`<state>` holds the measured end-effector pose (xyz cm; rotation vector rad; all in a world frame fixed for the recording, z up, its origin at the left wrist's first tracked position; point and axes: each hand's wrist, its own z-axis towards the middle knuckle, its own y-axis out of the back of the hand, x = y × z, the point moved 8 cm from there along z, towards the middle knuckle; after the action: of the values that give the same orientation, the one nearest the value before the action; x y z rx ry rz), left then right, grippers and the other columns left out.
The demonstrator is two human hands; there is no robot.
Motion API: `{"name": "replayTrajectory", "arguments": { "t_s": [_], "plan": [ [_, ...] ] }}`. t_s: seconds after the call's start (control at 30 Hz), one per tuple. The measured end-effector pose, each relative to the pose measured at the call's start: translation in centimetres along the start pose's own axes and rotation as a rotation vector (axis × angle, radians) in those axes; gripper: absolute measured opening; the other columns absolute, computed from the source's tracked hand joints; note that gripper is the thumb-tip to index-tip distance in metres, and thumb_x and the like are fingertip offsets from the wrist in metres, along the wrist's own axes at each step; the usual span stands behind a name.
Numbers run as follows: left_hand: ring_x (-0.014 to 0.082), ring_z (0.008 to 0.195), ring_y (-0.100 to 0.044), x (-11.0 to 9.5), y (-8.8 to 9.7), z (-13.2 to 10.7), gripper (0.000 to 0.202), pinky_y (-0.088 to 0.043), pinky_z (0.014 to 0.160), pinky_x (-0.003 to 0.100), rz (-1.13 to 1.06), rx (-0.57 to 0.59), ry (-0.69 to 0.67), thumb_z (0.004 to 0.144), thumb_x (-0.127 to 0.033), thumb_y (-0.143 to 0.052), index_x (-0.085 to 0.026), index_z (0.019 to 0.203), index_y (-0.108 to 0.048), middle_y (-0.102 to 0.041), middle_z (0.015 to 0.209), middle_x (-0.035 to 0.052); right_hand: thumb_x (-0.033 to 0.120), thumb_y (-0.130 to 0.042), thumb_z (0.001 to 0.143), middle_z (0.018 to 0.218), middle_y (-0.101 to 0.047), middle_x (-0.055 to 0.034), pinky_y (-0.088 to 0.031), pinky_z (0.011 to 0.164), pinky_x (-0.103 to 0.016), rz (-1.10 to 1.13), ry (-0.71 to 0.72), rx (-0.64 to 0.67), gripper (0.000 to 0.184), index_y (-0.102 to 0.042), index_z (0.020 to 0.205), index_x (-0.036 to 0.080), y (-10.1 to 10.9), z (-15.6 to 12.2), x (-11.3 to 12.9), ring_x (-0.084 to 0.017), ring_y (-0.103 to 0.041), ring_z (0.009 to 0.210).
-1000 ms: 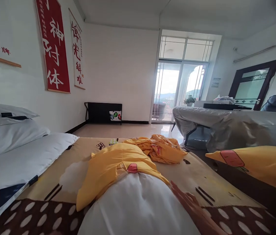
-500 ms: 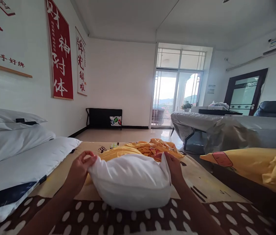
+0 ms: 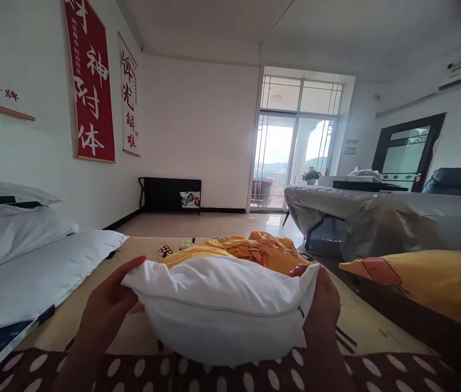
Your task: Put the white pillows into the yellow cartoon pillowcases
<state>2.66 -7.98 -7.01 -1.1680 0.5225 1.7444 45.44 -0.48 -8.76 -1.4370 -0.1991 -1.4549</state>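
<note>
A plump white pillow [image 3: 222,321] with a zip seam across its near side is held up over the bed. My left hand [image 3: 111,296] pinches its upper left corner, and my right hand [image 3: 323,296] grips the upper right corner, with some fingers hidden behind the fabric. A small dark tab shows by the zip near the right hand. Beyond the pillow lies a crumpled orange-yellow cloth [image 3: 260,247], partly covered by it. Below spreads a beige bed sheet [image 3: 369,321] with a brown, white-dotted band [image 3: 126,366].
Several white pillows [image 3: 46,272] are stacked at the left. A yellow plush cushion [image 3: 430,277] with a pink band rests at the right. A plastic-covered table [image 3: 328,198] stands beyond, and a black folded item [image 3: 165,194] leans by the far wall.
Both hands have moved apart and nearer with the pillow, its top edge now stretched wider. The view has shifted slightly, sliding the stacked pillows and wall scrolls leftward.
</note>
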Motion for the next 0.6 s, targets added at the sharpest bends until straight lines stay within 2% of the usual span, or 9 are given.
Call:
{"name": "replayTrajectory", "arguments": {
  "t_s": [0.1,0.17,0.2,0.3,0.37,0.43,0.47,0.53,0.6],
  "plan": [
    [0.0173,0.086,-0.058,-1.4,0.6,-0.1,0.021,-0.043,0.075,0.024,0.229,-0.134,-0.305,0.066,-0.021,-0.059,-0.025,0.082,-0.072,-0.063,0.09,-0.0001,0.056,-0.058,0.072,0.069,-0.066,-0.0052,-0.044,0.058,-0.028,-0.124,0.146,-0.034,0.042,-0.063,0.067,0.015,0.0,-0.5,1.4,-0.016,-0.056,0.061],
    [0.0174,0.09,-0.057,-1.9,0.0,-0.3,0.012,-0.044,0.076,0.024,0.206,-0.098,-0.461,0.07,-0.024,-0.062,-0.025,0.076,-0.071,-0.059,0.099,0.0013,0.061,-0.057,0.072,0.071,-0.067,-0.0067,-0.044,0.06,-0.029,-0.166,0.216,0.023,0.046,-0.064,0.068,0.016,-0.6,-0.8,1.4,-0.018,-0.057,0.064],
    [0.0187,0.095,-0.057,-1.7,-0.6,-0.4,0.007,-0.044,0.078,0.025,0.166,-0.036,-0.485,0.071,-0.026,-0.064,-0.024,0.075,-0.07,-0.057,0.106,0.0022,0.064,-0.056,0.072,0.071,-0.067,-0.007,-0.044,0.059,-0.029,-0.184,0.233,0.089,0.049,-0.065,0.068,0.016,-1.2,-1.1,1.2,-0.018,-0.057,0.065],
    [0.0236,0.105,-0.056,0.0,-3.7,-0.9,0.011,-0.044,0.088,0.031,-0.008,0.293,-0.337,0.076,-0.031,-0.061,-0.021,0.073,-0.06,-0.06,0.116,0.0054,0.066,-0.051,0.077,0.068,-0.066,-0.007,-0.044,0.059,-0.029,-0.273,0.262,0.414,0.051,-0.067,0.066,0.018,-4.1,-3.1,0.4,-0.02,-0.058,0.068],
    [0.0226,0.095,-0.059,1.6,-6.3,-2.3,0.014,-0.044,0.087,0.033,-0.055,0.528,-0.16,0.079,-0.035,-0.056,-0.021,0.078,-0.053,-0.066,0.103,0.0064,0.061,-0.048,0.083,0.065,-0.065,-0.006,-0.045,0.063,-0.028,-0.314,0.269,0.653,0.05,-0.067,0.067,0.018,-6.0,-5.4,-0.1,-0.019,-0.059,0.068],
    [0.019,0.077,-0.06,3.3,-9.0,-4.2,0.014,-0.046,0.077,0.03,0.046,0.716,-0.039,0.083,-0.035,-0.049,-0.021,0.085,-0.051,-0.068,0.086,0.0047,0.056,-0.043,0.088,0.059,-0.062,-0.0041,-0.044,0.062,-0.027,-0.302,0.216,0.872,0.049,-0.066,0.068,0.018,-7.7,-7.9,-1.0,-0.017,-0.058,0.062],
    [0.018,0.073,-0.059,4.2,-10.2,-5.2,0.014,-0.046,0.073,0.029,0.159,0.8,-0.028,0.084,-0.033,-0.046,-0.021,0.087,-0.052,-0.067,0.081,0.0038,0.055,-0.04,0.09,0.056,-0.06,-0.0029,-0.043,0.06,-0.026,-0.298,0.163,0.976,0.05,-0.065,0.069,0.018,-8.4,-9.2,-1.8,-0.015,-0.057,0.058],
    [0.018,0.072,-0.058,5.6,-12.7,-7.3,0.015,-0.044,0.071,0.028,0.438,0.973,-0.099,0.085,-0.027,-0.043,-0.02,0.09,-0.055,-0.066,0.08,0.004,0.052,-0.037,0.093,0.052,-0.055,0.0,-0.039,0.054,-0.024,-0.353,0.091,1.148,0.049,-0.061,0.068,0.018,-9.5,-11.5,-3.6,-0.013,-0.051,0.051],
    [0.0185,0.075,-0.058,6.6,-14.5,-9.1,0.018,-0.043,0.072,0.027,0.686,1.128,-0.251,0.083,-0.019,-0.042,-0.02,0.09,-0.059,-0.068,0.084,0.0052,0.049,-0.04,0.093,0.051,-0.048,0.0029,-0.035,0.054,-0.023,-0.477,0.146,1.245,0.046,-0.052,0.062,0.018,-10.2,-13.0,-5.0,-0.01,-0.043,0.051]
  ]
}}
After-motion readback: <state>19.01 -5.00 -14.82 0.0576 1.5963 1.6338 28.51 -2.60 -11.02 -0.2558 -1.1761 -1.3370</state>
